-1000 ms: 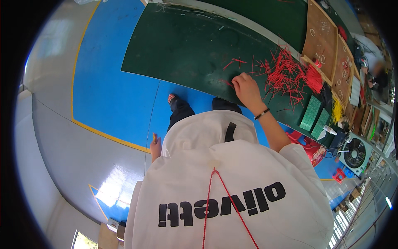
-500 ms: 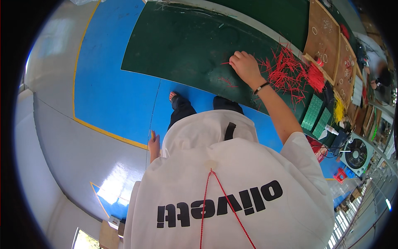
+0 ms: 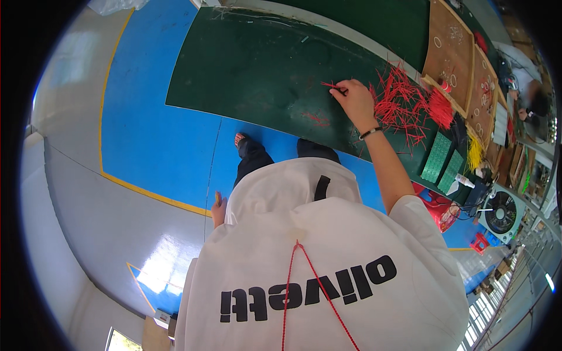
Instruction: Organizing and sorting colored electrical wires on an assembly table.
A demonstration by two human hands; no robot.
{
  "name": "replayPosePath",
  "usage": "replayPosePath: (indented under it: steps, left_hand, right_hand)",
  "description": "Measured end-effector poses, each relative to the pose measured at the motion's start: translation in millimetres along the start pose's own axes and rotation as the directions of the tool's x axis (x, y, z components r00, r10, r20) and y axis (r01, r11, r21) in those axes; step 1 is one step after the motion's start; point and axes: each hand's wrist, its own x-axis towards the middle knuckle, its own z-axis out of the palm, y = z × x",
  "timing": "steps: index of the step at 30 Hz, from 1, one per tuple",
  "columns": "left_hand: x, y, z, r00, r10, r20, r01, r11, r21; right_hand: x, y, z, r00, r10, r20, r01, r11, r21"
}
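My right hand (image 3: pixel 356 104) is above the green tabletop (image 3: pixel 246 70), thumb and fingertips pinched together. Thin red wire pieces (image 3: pixel 330 85) poke out to the left from that pinch. Close by on its right lies a loose heap of red wire pieces (image 3: pixel 401 105), with a denser bundle (image 3: pixel 440 109) at the heap's right end. A few short red scraps (image 3: pixel 317 119) lie on the table nearer to me. Low beside my body, my left hand (image 3: pixel 219 212) is closed around a small yellow-orange object (image 3: pixel 218 197), whose kind I cannot make out.
Wooden trays (image 3: pixel 453 58) with white rings stand at the far right. Nearer are green perforated panels (image 3: pixel 437 157), a yellow wire bundle (image 3: pixel 474 153), a white bottle (image 3: pixel 465 181) and a fan (image 3: pixel 501 212). Another person (image 3: pixel 534 99) is at the right edge.
My right hand has shifted slightly right and toward me, and more red wire now shows at its fingertips. My left hand stays low at my side.
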Motion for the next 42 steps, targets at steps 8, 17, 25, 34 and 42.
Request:
replayPosePath:
  steps: [8,17,25,34,42]
  left_hand:
    - [3,44,-12,0.999,-0.034,-0.021,0.032,0.993,-0.115]
    - [-1,20,-7,1.000,0.003,-0.028,-0.003,1.000,0.003]
    - [-9,37,-11,0.999,-0.017,-0.046,0.014,0.998,-0.060]
    - [-3,37,-7,0.998,0.032,-0.052,-0.034,0.999,-0.022]
    - [2,31,-6,0.999,0.033,-0.008,-0.033,0.999,-0.022]
  right_hand:
    - [-1,0,8,0.998,-0.059,0.021,0.061,0.990,-0.123]
    - [7,11,8,0.968,-0.238,0.083,0.252,0.927,-0.279]
    - [8,18,0,0.989,-0.145,0.029,0.147,0.977,-0.151]
    - [-38,-5,-7,0.932,-0.038,0.360,-0.057,0.966,0.251]
    - [2,5,2,0.980,-0.192,0.045,0.197,0.963,-0.183]
